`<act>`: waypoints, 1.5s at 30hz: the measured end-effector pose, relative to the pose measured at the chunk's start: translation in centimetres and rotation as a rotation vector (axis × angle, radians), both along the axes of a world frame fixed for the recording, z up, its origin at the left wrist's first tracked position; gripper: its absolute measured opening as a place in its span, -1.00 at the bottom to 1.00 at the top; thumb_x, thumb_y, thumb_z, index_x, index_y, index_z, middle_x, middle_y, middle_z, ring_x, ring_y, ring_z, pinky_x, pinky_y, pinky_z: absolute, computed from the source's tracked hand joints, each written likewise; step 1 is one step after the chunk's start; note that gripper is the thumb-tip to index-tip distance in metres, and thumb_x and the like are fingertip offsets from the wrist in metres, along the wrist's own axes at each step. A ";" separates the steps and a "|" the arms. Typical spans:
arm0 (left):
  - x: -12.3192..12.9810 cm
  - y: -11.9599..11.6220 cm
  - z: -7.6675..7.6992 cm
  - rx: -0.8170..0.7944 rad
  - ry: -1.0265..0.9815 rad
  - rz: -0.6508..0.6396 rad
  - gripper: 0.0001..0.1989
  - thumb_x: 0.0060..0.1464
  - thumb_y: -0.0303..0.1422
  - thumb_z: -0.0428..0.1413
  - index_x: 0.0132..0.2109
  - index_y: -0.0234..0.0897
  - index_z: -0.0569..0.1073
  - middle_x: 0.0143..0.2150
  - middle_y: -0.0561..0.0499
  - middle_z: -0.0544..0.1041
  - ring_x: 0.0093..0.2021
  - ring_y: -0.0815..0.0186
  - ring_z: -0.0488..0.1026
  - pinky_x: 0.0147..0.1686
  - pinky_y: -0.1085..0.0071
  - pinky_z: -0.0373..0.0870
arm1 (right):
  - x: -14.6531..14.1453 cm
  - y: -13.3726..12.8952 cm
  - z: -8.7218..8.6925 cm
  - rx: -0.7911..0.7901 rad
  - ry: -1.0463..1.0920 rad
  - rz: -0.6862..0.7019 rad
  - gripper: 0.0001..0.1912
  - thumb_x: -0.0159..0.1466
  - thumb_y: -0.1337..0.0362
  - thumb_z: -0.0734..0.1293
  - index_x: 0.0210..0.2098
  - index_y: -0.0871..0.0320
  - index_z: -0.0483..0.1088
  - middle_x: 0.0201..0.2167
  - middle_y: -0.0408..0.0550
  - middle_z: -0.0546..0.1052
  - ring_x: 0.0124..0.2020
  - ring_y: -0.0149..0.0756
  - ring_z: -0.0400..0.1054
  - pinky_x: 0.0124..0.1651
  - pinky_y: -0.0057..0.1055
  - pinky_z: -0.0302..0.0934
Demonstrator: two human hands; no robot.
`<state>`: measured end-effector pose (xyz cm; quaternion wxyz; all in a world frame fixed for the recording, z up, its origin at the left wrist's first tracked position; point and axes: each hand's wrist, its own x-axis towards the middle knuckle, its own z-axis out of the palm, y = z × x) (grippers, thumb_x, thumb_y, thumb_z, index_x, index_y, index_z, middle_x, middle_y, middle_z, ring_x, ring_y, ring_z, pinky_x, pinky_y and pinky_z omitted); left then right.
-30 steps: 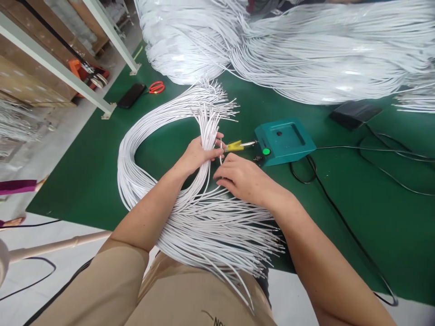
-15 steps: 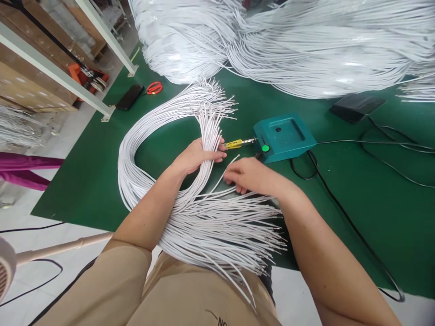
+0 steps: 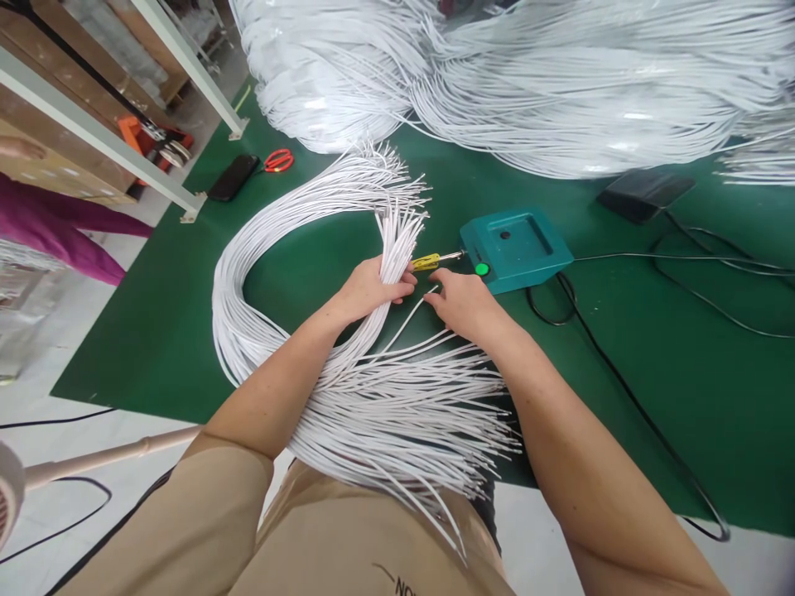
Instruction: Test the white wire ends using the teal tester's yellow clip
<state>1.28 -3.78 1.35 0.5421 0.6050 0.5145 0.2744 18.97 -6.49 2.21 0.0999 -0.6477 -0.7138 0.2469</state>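
Observation:
My left hand (image 3: 380,288) is wrapped around a gathered bundle of white cables (image 3: 397,244), its tipped ends pointing up and away from me. To its right, my right hand (image 3: 463,302) has thumb and forefinger a little apart, with the end of one loose white cable (image 3: 407,321) between them. Below, the many other cable ends (image 3: 410,414) fan out over the table's front edge and my lap. The same cables form a big loop (image 3: 229,290) on the left. Just beyond my hands, a yellow clip-like piece (image 3: 426,261) joins a teal box (image 3: 522,248) with a green light.
Large heaps of white cable (image 3: 559,91) fill the back of the green table (image 3: 652,389). A black phone (image 3: 233,178) and red-handled scissors (image 3: 278,161) lie at back left. A black block (image 3: 643,194) and black cords stand right. Another person's purple-clad leg (image 3: 68,219) shows left.
My right hand has moved up and slightly right, to the loose cable's end. The bundle in my left hand has shifted a little right. The person at left has moved further into view.

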 end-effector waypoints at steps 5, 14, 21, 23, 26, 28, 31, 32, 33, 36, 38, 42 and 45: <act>-0.1 -0.1 0.3 0.033 0.057 -0.055 -0.69 -0.14 -0.36 0.27 -0.19 -0.33 0.47 -0.20 -0.08 0.60 -0.38 0.38 0.49 -0.28 0.39 0.46 | 0.3 0.0 0.8 -0.010 0.176 -0.005 -0.85 0.23 0.37 0.25 -0.34 0.16 0.48 -0.59 -0.11 0.49 -0.53 -0.34 0.38 -0.33 -0.39 0.23; 0.0 -0.7 0.9 0.010 -0.098 -0.015 -0.65 -0.22 -0.33 0.33 -0.27 -0.34 0.40 -0.38 0.03 0.54 -0.43 0.41 0.42 -0.33 0.43 0.36 | 0.3 -0.1 2.1 -0.136 0.981 -0.234 -0.86 0.27 0.27 0.27 -0.21 0.18 0.40 -0.52 -0.14 0.50 -0.59 -0.43 0.35 -0.51 -0.45 0.36; -0.1 -0.6 0.4 0.071 -0.076 -0.002 -0.66 -0.22 -0.29 0.33 -0.29 -0.35 0.43 -0.38 0.04 0.53 -0.41 0.41 0.41 -0.29 0.44 0.35 | 0.0 0.1 1.6 -0.202 1.049 -0.291 -0.76 0.05 0.24 0.52 -0.44 0.22 0.42 -0.61 -0.15 0.47 -0.58 -0.45 0.37 -0.49 -0.50 0.40; 0.0 -0.6 0.7 0.093 -0.077 -0.024 -0.68 -0.19 -0.27 0.32 -0.30 -0.37 0.45 -0.39 0.05 0.52 -0.40 0.42 0.41 -0.28 0.46 0.34 | -0.1 0.1 1.3 -0.192 1.117 -0.328 -0.76 0.01 0.26 0.53 -0.47 0.24 0.43 -0.62 -0.15 0.49 -0.58 -0.46 0.39 -0.47 -0.51 0.40; 0.1 -0.7 1.4 0.057 -0.120 -0.073 -0.70 -0.14 -0.26 0.30 -0.32 -0.37 0.44 -0.44 0.07 0.48 -0.45 0.46 0.37 -0.35 0.50 0.31 | -0.2 0.1 1.1 -0.201 1.215 -0.370 -0.75 -0.03 0.25 0.56 -0.48 0.25 0.47 -0.60 -0.13 0.51 -0.58 -0.46 0.41 -0.44 -0.53 0.39; 0.2 -0.7 1.8 0.033 -0.141 -0.061 -0.70 -0.14 -0.27 0.30 -0.34 -0.39 0.44 -0.46 0.07 0.46 -0.48 0.48 0.35 -0.39 0.51 0.30 | -0.3 0.1 1.0 -0.214 1.262 -0.385 -0.74 -0.06 0.23 0.57 -0.47 0.24 0.50 -0.60 -0.13 0.52 -0.57 -0.45 0.41 -0.42 -0.54 0.39; 0.4 -0.6 1.7 0.006 -0.222 -0.018 -0.69 -0.17 -0.28 0.32 -0.33 -0.39 0.42 -0.45 0.08 0.45 -0.49 0.48 0.35 -0.43 0.51 0.31 | -0.3 0.2 0.9 -0.238 1.328 -0.390 -0.70 -0.10 0.17 0.58 -0.47 0.24 0.54 -0.57 -0.11 0.54 -0.53 -0.44 0.43 -0.37 -0.54 0.39; 0.4 -0.6 1.6 -0.004 -0.256 -0.020 -0.69 -0.16 -0.27 0.31 -0.34 -0.39 0.42 -0.45 0.08 0.44 -0.49 0.48 0.35 -0.44 0.51 0.31 | -0.2 0.3 0.9 -0.249 1.349 -0.389 -0.69 -0.11 0.16 0.59 -0.47 0.24 0.55 -0.54 -0.10 0.55 -0.51 -0.44 0.43 -0.34 -0.54 0.39; 0.5 -0.5 1.5 -0.016 -0.280 -0.024 -0.69 -0.15 -0.27 0.31 -0.33 -0.39 0.41 -0.45 0.08 0.44 -0.49 0.47 0.36 -0.45 0.50 0.32 | -0.2 0.4 0.8 -0.263 1.365 -0.382 -0.69 -0.11 0.15 0.59 -0.47 0.24 0.55 -0.53 -0.09 0.55 -0.49 -0.44 0.43 -0.32 -0.54 0.39; 0.5 -0.4 1.2 -0.034 -0.311 -0.009 -0.69 -0.15 -0.28 0.31 -0.32 -0.39 0.41 -0.43 0.05 0.45 -0.48 0.46 0.38 -0.45 0.50 0.34 | -0.1 0.6 0.7 -0.316 1.402 -0.349 -0.69 -0.09 0.16 0.58 -0.44 0.24 0.57 -0.50 -0.06 0.55 -0.46 -0.44 0.42 -0.29 -0.53 0.37; 0.5 -0.4 1.2 -0.039 -0.330 -0.018 -0.69 -0.13 -0.28 0.30 -0.31 -0.39 0.41 -0.42 0.05 0.45 -0.47 0.47 0.38 -0.45 0.51 0.34 | 0.0 0.6 0.6 -0.343 1.430 -0.328 -0.72 -0.06 0.17 0.58 -0.44 0.24 0.57 -0.50 -0.07 0.54 -0.46 -0.44 0.40 -0.29 -0.52 0.35; 0.5 -0.5 1.3 0.004 -0.321 -0.043 -0.71 -0.12 -0.29 0.30 -0.32 -0.39 0.42 -0.43 0.04 0.46 -0.46 0.46 0.39 -0.45 0.52 0.33 | -0.1 0.6 0.4 -0.433 1.542 -0.299 -0.79 0.01 0.22 0.53 -0.54 0.22 0.50 -0.59 -0.15 0.41 -0.53 -0.48 0.27 -0.39 -0.51 0.26; 0.6 -0.6 1.4 0.035 -0.256 -0.026 -0.75 -0.09 -0.32 0.27 -0.33 -0.39 0.41 -0.43 0.02 0.49 -0.46 0.46 0.40 -0.47 0.53 0.32 | -0.3 0.5 0.6 -0.544 1.588 -0.282 -0.72 0.04 0.22 0.47 -0.66 0.20 0.38 -0.67 -0.19 0.28 -0.56 -0.47 0.20 -0.41 -0.46 0.21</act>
